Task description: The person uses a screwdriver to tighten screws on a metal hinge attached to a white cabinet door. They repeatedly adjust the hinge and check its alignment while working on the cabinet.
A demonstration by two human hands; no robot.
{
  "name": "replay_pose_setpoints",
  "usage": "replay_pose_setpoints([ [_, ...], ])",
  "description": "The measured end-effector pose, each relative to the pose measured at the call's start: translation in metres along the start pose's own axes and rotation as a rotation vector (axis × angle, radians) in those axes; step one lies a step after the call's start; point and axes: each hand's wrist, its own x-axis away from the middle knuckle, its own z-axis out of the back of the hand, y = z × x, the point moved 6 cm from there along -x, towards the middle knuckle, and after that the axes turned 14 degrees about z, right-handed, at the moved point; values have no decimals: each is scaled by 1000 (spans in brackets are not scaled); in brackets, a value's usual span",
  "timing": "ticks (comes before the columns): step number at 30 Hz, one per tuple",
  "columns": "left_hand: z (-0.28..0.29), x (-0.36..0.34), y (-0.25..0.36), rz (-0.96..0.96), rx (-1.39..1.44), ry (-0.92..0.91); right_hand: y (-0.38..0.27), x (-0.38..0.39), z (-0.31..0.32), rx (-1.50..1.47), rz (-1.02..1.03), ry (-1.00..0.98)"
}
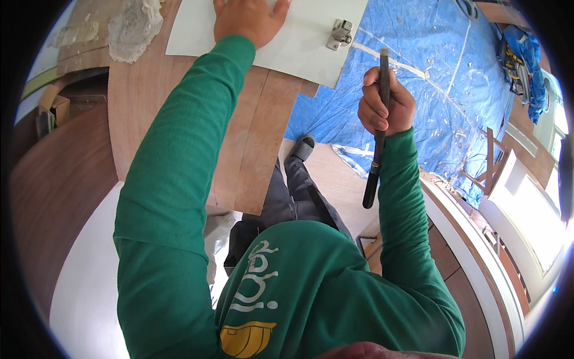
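Note:
My left hand (248, 21) lies flat with the thumb spread on a white board (299, 48), near the top of the head view; some fingertips are cut off by the upper edge. A metal cabinet hinge (341, 35) sits on the board near its right edge. To the right of the board, my right hand (385, 105) is wrapped round the middle of a long dark tool with a black grip (371, 185). The tool stands nearly in line with my forearm, its narrow end away from me and its grip toward me. Its exact kind does not show.
Under the board is a wooden worktop (239, 143) made of planks. Crumpled clear plastic (134, 30) lies at its far left. A blue tarp (454, 113) strewn with debris covers the floor on the right. A blue bag with tools (523, 66) stands at far right.

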Motion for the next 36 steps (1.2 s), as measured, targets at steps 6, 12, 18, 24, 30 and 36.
replay_pose_setpoints([
  [6, 2, -1, 0, -5, -7, 3, 0, 3, 6, 56, -35, 38],
  [12, 2, -2, 2, -8, 9, -32, -2, 8, 9, 137, -65, 99],
  [18, 0, 1, -8, -80, -5, 194, 14, 36, 17, 396, -123, 237],
  [24, 0, 2, 0, -59, -40, 122, 48, 148, 65, 766, -382, 309],
  [30, -15, 10, 33, -506, -96, -70, 75, 325, 134, 1195, -698, 497],
  [36, -14, 36, 73, -603, -80, -190, 69, 458, 151, 1331, -918, 624],
])
